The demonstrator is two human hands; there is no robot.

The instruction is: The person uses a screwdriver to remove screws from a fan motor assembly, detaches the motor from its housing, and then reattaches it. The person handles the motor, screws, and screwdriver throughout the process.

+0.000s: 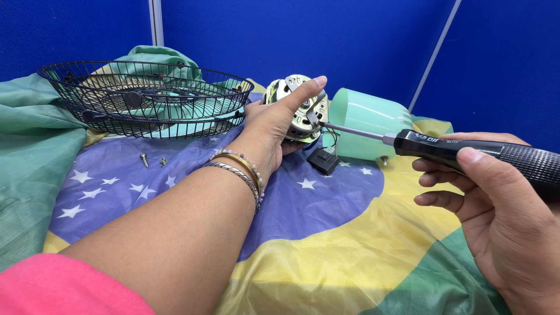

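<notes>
Two loose screws [153, 160] already lie on the flag-patterned cloth [326, 233], well to the outer side of the left hand's [274, 119] fingers and in front of the black wire fan guard [146, 96], which sits detached with the pale green blades inside it. So the dismantling looks well advanced: the guard and blades are off, and the fan motor [297, 108] is bared, pulled forward from its mint-green housing [367, 122], which lies just beyond the fingertips.

The left hand's fingers are wrapped over the motor's top and near face, thumb underneath, holding it steady on its side. The right hand [496, 198] has its fingers curled closed around the black handle of a screwdriver [443, 149], thumb pressed on top; the shaft runs from those fingers to the motor's metal face, its tip touching there, just below the left forefinger. At least one fastening on the motor seems left to work; a black plug-like block [322, 160] hangs under the left palm.
</notes>
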